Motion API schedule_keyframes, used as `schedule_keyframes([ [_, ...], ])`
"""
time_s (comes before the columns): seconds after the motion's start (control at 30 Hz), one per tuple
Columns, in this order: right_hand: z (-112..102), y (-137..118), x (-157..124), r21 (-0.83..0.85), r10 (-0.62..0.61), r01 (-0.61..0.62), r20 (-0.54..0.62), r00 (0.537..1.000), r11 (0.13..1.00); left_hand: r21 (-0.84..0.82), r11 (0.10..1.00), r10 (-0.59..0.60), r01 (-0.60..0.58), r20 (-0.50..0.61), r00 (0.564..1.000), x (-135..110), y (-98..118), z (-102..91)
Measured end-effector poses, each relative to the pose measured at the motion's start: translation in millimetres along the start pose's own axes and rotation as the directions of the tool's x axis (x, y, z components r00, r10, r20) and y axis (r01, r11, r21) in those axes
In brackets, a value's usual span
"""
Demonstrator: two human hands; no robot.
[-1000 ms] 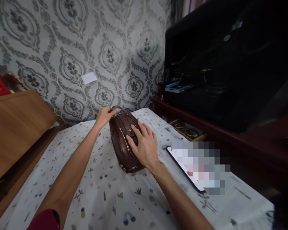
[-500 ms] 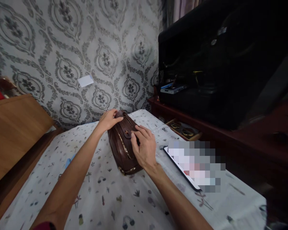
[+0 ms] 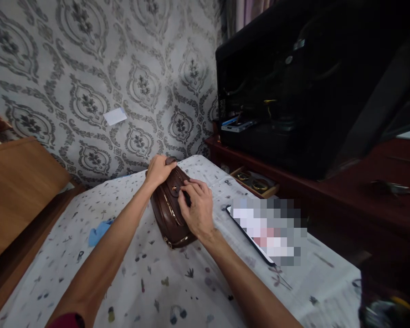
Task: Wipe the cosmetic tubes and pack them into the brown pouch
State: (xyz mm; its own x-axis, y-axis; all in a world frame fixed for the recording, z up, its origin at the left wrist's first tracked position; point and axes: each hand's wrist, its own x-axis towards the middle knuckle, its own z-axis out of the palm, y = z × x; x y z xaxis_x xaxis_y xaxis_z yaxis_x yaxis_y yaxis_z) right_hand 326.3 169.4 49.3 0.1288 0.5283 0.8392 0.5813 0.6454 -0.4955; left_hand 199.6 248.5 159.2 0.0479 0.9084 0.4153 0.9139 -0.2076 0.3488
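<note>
A dark brown leather bag with gold zips lies on a table under a white patterned cloth. My left hand grips the bag's far end, fingers curled over its top. My right hand rests on the bag's right side, fingertips pinched at something small near the strap tab; what they pinch is too small to name.
A tablet with a blurred screen lies right of the bag. A blue scrap lies on the cloth at left. A dark cabinet stands on a red-brown sideboard at right. A wooden board is at left.
My left hand has slid from the bag's handle onto its far end. My right hand's fingers have drawn together from flat to a pinch on the bag's top.
</note>
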Motion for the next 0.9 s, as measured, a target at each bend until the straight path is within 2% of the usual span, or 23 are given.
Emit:
schedule_keyframes([
  [0.1,-0.8,1.4,0.6,0.01,0.008,-0.008,0.019,1.0,1.0,-0.042,0.996,0.086,-0.084,0.044,0.995,-6.4,-3.2,-7.6],
  [0.23,-4.9,-2.1,0.8,-0.027,0.025,-0.023,0.065,0.998,0.999,-0.128,0.981,0.157,-0.146,0.076,0.985,-11.3,-24.8,-24.8],
  [0.33,-7.7,-5.9,0.7,-0.105,0.028,-0.012,0.147,0.989,0.994,-0.038,0.995,0.092,-0.09,0.052,0.994,-17.5,-43.4,-34.5],
  [0.43,-8.8,-7.2,1.1,-0.166,0.027,0.012,0.233,0.972,0.986,0.044,0.999,-0.005,0.003,0.033,0.999,-25.3,-52.1,-35.9],
  [0.57,-9.0,-6.1,2.0,-0.198,0.031,0.031,0.299,0.954,0.98,0.007,0.997,-0.078,0.079,-0.042,0.996,-31.8,-49.8,-30.5],
  [0.7,-9.1,-6.4,2.4,-0.219,0.048,0.025,0.319,0.946,0.975,-0.045,0.994,-0.106,0.104,-0.047,0.993,-36.9,-44.2,-29.3],
  [0.9,-10.6,-9.8,3.2,-0.223,0.058,0.02,0.336,0.94,0.975,-0.083,0.996,0.007,-0.008,-0.012,1.0,-56.6,-35.3,-34.7],
])
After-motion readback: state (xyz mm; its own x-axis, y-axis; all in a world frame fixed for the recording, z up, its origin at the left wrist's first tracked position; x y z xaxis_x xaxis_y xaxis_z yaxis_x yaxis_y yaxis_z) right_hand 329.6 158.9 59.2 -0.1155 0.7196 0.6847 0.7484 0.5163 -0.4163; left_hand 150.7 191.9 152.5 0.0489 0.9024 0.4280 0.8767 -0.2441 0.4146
